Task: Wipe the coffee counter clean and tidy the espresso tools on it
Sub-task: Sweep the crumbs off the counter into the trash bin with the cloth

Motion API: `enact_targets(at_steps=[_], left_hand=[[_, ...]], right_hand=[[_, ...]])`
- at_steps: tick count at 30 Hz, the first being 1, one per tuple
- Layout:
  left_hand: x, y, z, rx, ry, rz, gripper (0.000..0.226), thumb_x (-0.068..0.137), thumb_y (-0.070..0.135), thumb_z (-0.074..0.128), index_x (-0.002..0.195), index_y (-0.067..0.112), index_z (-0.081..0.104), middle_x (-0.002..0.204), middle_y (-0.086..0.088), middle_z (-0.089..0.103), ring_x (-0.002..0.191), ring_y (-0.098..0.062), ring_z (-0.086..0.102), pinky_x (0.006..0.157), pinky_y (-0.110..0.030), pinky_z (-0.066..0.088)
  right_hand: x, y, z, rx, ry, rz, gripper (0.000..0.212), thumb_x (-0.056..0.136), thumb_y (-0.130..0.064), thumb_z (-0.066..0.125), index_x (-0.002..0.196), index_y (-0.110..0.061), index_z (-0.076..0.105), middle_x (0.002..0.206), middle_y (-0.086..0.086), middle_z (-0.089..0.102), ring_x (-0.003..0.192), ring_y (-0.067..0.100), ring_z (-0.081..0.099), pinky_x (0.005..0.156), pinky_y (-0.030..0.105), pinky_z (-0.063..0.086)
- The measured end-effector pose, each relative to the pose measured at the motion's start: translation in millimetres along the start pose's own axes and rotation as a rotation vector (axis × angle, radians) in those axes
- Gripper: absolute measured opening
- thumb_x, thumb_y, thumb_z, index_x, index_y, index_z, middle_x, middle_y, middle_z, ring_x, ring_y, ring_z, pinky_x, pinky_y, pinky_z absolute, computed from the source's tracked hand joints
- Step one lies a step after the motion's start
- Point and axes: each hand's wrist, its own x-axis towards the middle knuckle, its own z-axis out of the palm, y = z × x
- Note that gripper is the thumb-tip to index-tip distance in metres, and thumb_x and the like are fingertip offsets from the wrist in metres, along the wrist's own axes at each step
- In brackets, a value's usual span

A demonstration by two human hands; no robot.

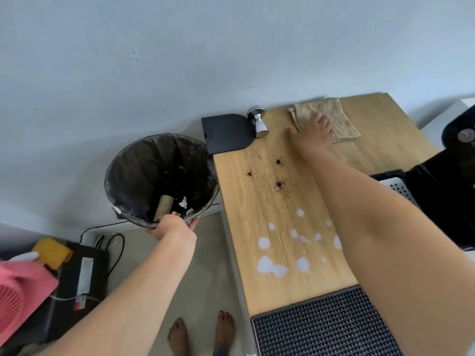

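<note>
The right hand (314,133) lies flat, fingers spread, on the folded beige cloth (326,119) at the wooden counter's (259,201) far end. The left hand (172,227) grips the rim of the black-lined waste bin (159,176) beside the counter.

Soft even daylight, wide-angle edge warp

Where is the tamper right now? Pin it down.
In the head view, the tamper lies tipped at the counter's far left corner, partly on the black mat, left of the cloth.

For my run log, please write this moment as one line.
left hand: holds bin rim | right hand: on cloth | counter: coffee grounds, white spills unwiped | tamper: lying
</note>
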Motion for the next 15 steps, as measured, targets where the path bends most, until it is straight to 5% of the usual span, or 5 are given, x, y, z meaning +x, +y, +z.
enact_targets(at_steps=[7,11,15], left_hand=[[13.8,2.6,13.1,-0.301,0.038,-0.099,0.047,0.102,0.020,0.031,0.148,0.023,0.037,0.144,-0.013,0.047,0.122,-0.040,0.052,0.048,-0.037,0.055],[10.1,3.6,13.8,-0.327,0.048,-0.083,0.048,0.104,0.022,0.027,0.151,0.026,0.033,0.145,-0.011,0.046,0.126,-0.040,0.046,0.077,-0.050,0.052],[-0.9,9.3,8.2,-0.399,0.015,-0.087,0.046,0.105,0.025,0.024,0.151,0.029,0.032,0.147,-0.012,0.042,0.131,-0.042,0.041,0.087,-0.057,0.049]], right_hand=[[32.0,4.2,13.3,-0.125,0.035,0.027,0.078,0.095,-0.058,0.047,0.150,-0.005,0.031,0.159,0.024,0.025,0.147,0.041,0.020,0.119,0.053,0.017],[40.2,8.9,3.8,-0.234,0.058,-0.045,0.057,0.097,-0.015,0.041,0.151,-0.004,0.030,0.152,0.030,0.031,0.138,0.046,0.031,0.113,0.050,0.028],[41.7,17.3,-14.1,-0.183,-0.047,0.013,0.060,0.091,-0.017,0.052,0.148,-0.007,0.036,0.148,0.018,0.041,0.130,0.038,0.047,0.105,0.049,0.043]])
